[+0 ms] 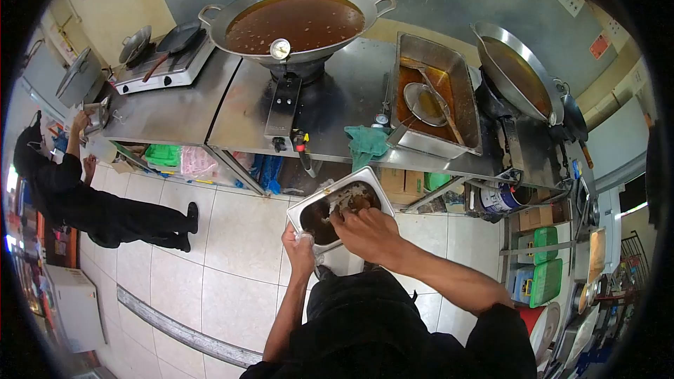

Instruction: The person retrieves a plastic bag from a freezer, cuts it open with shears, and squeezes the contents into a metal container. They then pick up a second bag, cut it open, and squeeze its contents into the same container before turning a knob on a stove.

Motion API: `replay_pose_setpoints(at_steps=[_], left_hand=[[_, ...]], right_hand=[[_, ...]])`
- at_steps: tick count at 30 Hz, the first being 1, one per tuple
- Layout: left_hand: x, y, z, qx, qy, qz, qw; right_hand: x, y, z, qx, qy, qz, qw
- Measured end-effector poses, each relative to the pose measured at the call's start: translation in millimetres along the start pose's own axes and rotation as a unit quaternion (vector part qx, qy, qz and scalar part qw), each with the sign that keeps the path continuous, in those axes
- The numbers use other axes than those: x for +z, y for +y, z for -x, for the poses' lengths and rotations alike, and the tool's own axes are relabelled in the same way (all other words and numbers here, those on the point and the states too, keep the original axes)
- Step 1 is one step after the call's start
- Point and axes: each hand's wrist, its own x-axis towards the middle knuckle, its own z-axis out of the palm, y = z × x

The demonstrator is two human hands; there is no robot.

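A rectangular metal food pan (385, 198) with a pale rim is held in front of my body, tilted a little. Dark brown liquid or sauce lies inside, with a lighter, clumpy patch near its far side. My left hand (300, 253) grips the pan's near left edge, and some clear plastic shows at its fingers. Over the right part of the pan is my right hand (368, 235), fingers bent together and pointing down into it. What those fingertips hold, if anything, is hidden.
Ahead on the steel counter (351, 84) stand a large wok (295, 21) of brown oil with a dial thermometer (280, 49), a deep tray (439, 142) holding a strainer (425, 105), and a second wok (523, 74). A green cloth (366, 142) hangs at the edge. A co-worker (77, 182) stands left.
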Motion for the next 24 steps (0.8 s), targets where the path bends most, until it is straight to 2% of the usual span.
replay_pose_setpoints(at_steps=[2,5,8,9,11,14,17,20,21,24], left_hand=[[0.9,10.7,-3.3,0.0,-0.025,-0.019,0.999],[-9.7,15.0,-7.3,0.005,-0.059,-0.047,0.997],[-7.0,22.1,-10.4,0.012,-0.064,-0.041,0.997],[-5.2,24.6,-10.8,0.014,-0.061,-0.035,0.997],[-2.8,22.8,-7.5,0.027,-0.076,-0.042,0.996],[3.5,25.3,-5.7,0.045,-0.091,-0.077,0.992],[9.5,34.7,-3.3,0.041,-0.089,-0.107,0.989],[19.7,41.1,-5.3,0.062,-0.095,-0.124,0.986],[22.3,41.2,-5.3,0.075,-0.096,-0.128,0.984],[10.9,35.0,-0.2,0.043,-0.108,-0.146,0.983]], right_hand=[[-7.9,1.5,-4.7,-0.053,-0.044,0.036,0.997],[-14.9,11.5,-0.2,-0.13,-0.033,0.036,0.99],[-31.3,19.2,2.3,-0.19,-0.122,0.095,0.97],[-34.2,21.6,3.1,-0.192,-0.12,0.111,0.968],[-40.3,25.9,3.5,-0.195,-0.114,0.144,0.963],[-65.2,31.2,-2.5,-0.119,-0.166,0.181,0.962],[-60.3,31.6,-1.2,-0.054,-0.103,0.191,0.975],[-33.3,20.5,8.6,-0.075,-0.068,0.166,0.981],[-30.5,19.6,11.6,-0.073,-0.094,0.16,0.98],[-36.8,19.9,17.3,-0.052,-0.177,0.147,0.972]])
